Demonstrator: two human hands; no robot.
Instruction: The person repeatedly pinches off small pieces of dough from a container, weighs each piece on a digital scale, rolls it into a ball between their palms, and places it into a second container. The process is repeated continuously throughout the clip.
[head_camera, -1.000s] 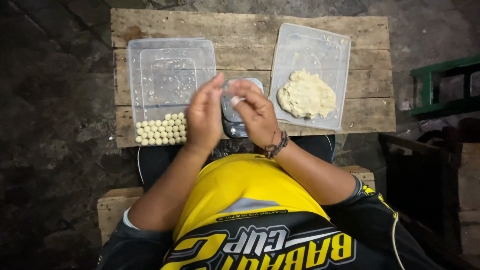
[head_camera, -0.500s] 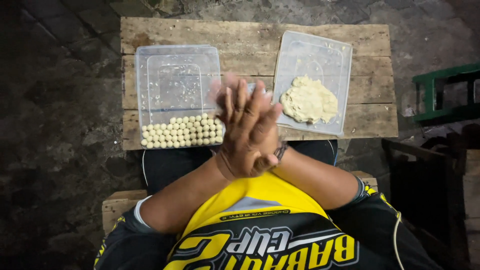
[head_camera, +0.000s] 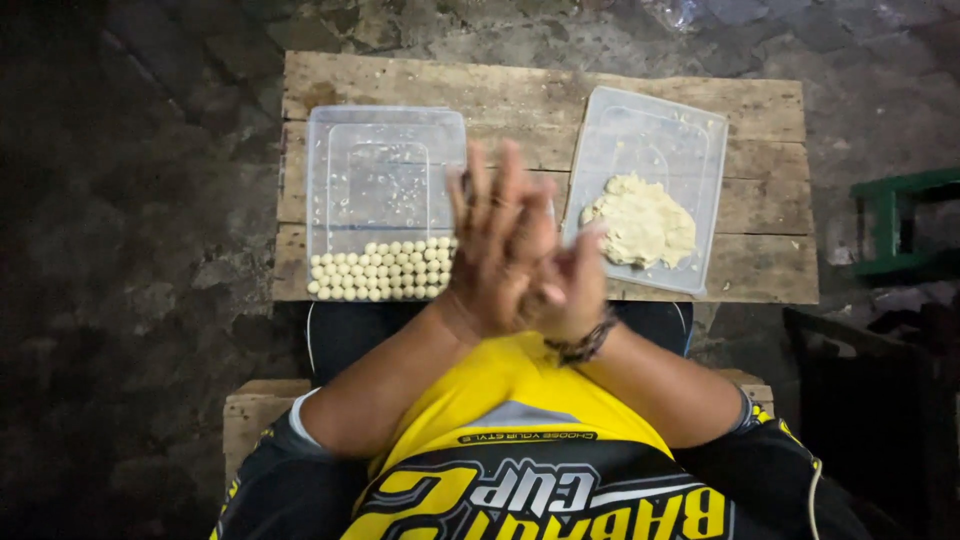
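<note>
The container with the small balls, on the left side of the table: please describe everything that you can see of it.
The container is a shallow rectangular tray of clear plastic with rounded corners. It lies flat on the wooden plank table, at its left side. Small pale dough balls fill only its near end, in three tidy rows; the far part holds just a few crumbs. The left hand covers its right near corner in the picture; whether they touch cannot be told.

Left hand (head_camera: 497, 245) flat vs right hand (head_camera: 567, 290), btwn dough-ball tray (head_camera: 385, 140) & dough tray (head_camera: 655, 125).
</note>
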